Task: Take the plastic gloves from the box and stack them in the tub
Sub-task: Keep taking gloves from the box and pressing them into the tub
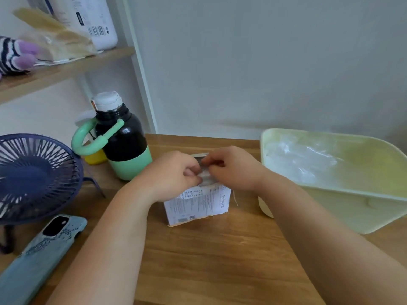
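Nearest the camera, two bare forearms reach in over the wooden table (198, 260). At eight o'clock from the centre lies a phone (39, 256) in a pale blue speckled case, camera side up. Just beyond it, at nine o'clock, stands a navy desk fan (35, 177), its grille tilted upward.

Dead centre stands the box (198, 205), upright, its printed white side facing us. Both hands meet at its open top. The left hand (171, 175) comes in from nine o'clock with fingers curled, and the right hand (233, 168) from three o'clock, fingertips pressed together. Each pinches the same clear plastic glove (206, 173), which sits crumpled at the mouth of the box, between the two thumbs.

At two o'clock from the box, close beside it, sits the pale green tub (352, 208), and the stacked gloves (297, 159) already lie in its left half as a glossy, wrinkled layer.

At ten o'clock stands a black-and-mint bottle (123, 139) with a white cap and a looped green handle. Farther back, at eleven o'clock, a wooden shelf (55, 73) carries a large white container (92, 20).
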